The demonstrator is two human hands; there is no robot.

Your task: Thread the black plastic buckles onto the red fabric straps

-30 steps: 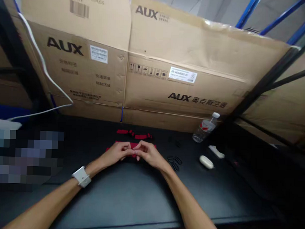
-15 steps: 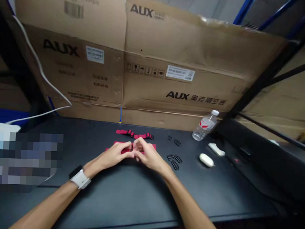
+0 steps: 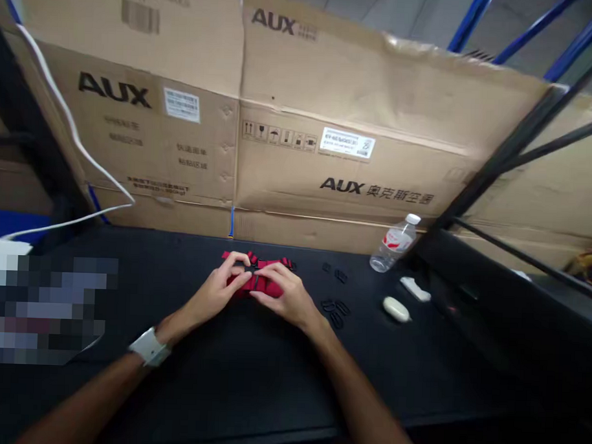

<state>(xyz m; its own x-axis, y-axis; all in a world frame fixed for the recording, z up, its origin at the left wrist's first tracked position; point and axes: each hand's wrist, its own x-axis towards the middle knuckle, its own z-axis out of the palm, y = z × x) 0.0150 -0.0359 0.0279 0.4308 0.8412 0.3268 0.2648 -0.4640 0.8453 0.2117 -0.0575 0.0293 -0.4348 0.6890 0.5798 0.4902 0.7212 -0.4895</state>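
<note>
Red webbing (image 3: 269, 286) with a small black part on it lies under my two hands at the middle of the black table. My left hand (image 3: 220, 285) pinches the webbing near the black part from the left, its thumb and index finger bent. From the right, my right hand (image 3: 284, 293) has its fingers on top of the webbing and its thumb at the near edge. Just behind them lies another red strap (image 3: 285, 262) with black buckles, partly hidden by my fingers.
Several black buckles (image 3: 335, 314) lie right of my hands. Farther right are a white oval case (image 3: 396, 310), a white object (image 3: 415, 289) and a water bottle (image 3: 395, 243). Cardboard (image 3: 288, 170) stands behind the table (image 3: 251, 389).
My hands have moved slightly apart and more of the red webbing shows between them. The black part on it is now visible. The whole view has shifted a little and darkened at the table.
</note>
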